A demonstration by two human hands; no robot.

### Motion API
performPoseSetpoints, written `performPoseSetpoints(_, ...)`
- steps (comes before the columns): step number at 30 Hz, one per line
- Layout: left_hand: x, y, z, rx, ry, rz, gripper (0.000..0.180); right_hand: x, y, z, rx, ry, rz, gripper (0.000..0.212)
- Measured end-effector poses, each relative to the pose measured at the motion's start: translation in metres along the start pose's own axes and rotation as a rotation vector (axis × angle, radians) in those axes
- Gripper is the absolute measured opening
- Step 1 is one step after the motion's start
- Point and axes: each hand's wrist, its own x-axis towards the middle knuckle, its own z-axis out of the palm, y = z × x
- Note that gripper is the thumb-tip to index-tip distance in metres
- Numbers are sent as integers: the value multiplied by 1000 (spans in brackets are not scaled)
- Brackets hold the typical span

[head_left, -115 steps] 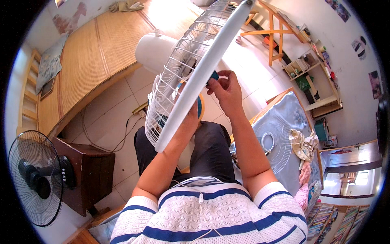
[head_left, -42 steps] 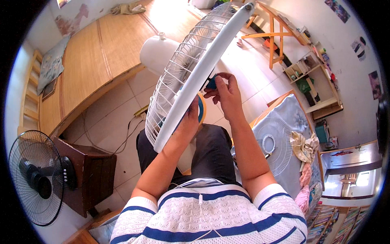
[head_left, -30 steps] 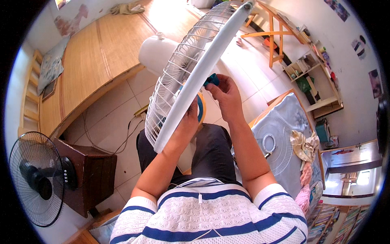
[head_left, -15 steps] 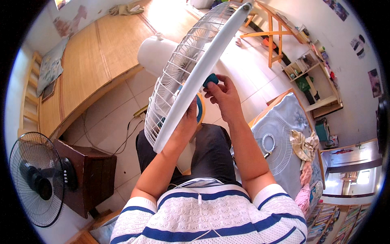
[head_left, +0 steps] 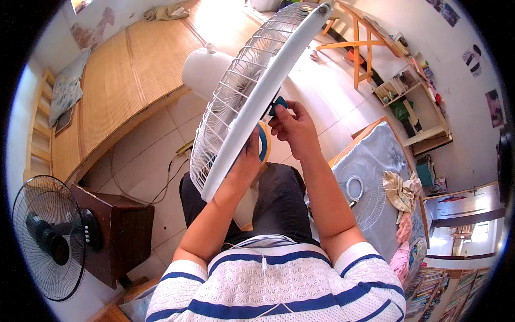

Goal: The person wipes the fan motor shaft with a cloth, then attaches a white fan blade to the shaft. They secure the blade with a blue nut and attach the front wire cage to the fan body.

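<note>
A white electric fan stands before me, tilted, its wire rear cage facing left and its pale rim running diagonally. Behind the cage bulges a rounded white motor housing. My right hand pinches a small teal-blue knob-like piece between thumb and fingers, close to the open face of the fan. Against the lower part of the rim is my left hand; its fingers are hidden, so its grip is unclear. A ring in blue and yellow-orange shows between my hands.
A detached wire fan grille lies on a cloth-covered table to the right, beside crumpled cloth. At left, a black fan stands by a dark wooden cabinet. A wooden bed fills the far left. Cords trail across the floor.
My right hand has turned slightly, and the teal-blue piece is now tilted with another side showing. The fan and my left hand have stayed almost in place.
</note>
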Motion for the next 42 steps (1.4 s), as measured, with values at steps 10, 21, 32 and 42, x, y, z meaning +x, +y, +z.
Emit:
performPoseSetpoints(10, 0, 6, -4, 6, -63, -51, 28, 3, 14, 6, 20, 126, -254, 45)
performPoseSetpoints(21, 3, 6, -4, 76, 20, 37, 26, -3, -11, 5, 69, -8, 33, 42)
performPoseSetpoints(32, 1, 3, -3, 37, 16, 18, 23, 6, 9, -2, 218, -15, -62, 46)
performPoseSetpoints(42, 2, 2, -4, 45, 33, 36, 26, 4, 2, -2, 148, -21, 116, 48)
